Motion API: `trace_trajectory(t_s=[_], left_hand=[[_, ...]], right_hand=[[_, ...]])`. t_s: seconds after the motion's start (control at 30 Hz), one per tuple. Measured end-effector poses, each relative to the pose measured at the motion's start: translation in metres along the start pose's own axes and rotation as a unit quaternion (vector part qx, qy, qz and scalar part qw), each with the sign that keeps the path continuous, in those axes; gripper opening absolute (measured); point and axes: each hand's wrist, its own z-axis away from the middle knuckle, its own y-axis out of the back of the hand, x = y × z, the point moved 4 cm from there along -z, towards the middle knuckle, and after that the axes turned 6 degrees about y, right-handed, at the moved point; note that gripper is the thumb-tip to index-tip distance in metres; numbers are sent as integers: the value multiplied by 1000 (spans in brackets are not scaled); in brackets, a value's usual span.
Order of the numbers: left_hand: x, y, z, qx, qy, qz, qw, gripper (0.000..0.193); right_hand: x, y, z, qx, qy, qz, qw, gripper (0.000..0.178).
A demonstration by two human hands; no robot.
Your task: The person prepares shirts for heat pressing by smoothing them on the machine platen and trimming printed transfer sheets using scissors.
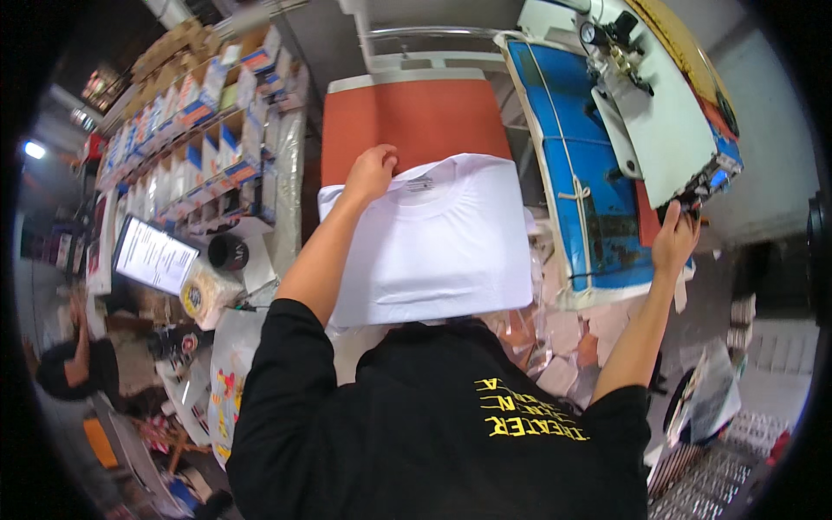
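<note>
A white T-shirt (pixel 433 243) lies spread over the orange pad (pixel 407 113) of a heat press, its collar toward the far side. My left hand (pixel 373 172) rests on the shirt's upper left shoulder, next to the collar, fingers curled on the fabric. Off to the right, my right hand (pixel 674 238) grips the dark handle at the lower end of the raised upper plate (pixel 598 173), a blue panel with a white housing swung up and aside. My black shirt fills the lower part of the view.
Shelves of boxed supplies (pixel 199 113) line the left side, with a lit tablet screen (pixel 154 256) and a tape roll (pixel 201 295) below them. Another person (pixel 78 364) in black stands at far left. Paper scraps (pixel 563 338) lie right of the press, and a metal rack (pixel 719 477) sits at lower right.
</note>
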Motion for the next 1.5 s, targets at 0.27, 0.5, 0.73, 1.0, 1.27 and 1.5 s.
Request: trace_trajectory(t_s=[0.27,0.5,0.73,1.0,1.27,1.5], left_hand=[[36,15,-34,-46,-71,67,994,16],[251,-73,0,-279,-59,218,934,22],[256,-137,51,-369,7,453,811,37],[3,50,36,120,-32,-55,991,19],[-134,89,56,-12,161,88,983,21],[-43,191,110,-21,-7,-82,996,11]], right_hand=[[59,-18,-21,21,-56,100,993,48],[86,-13,-21,34,-109,33,993,48],[91,-26,-23,90,-65,44,993,36],[43,11,-24,259,-29,195,945,20],[-164,-259,34,-299,-92,-305,900,33],[-125,-124,2,-509,8,-284,813,16]])
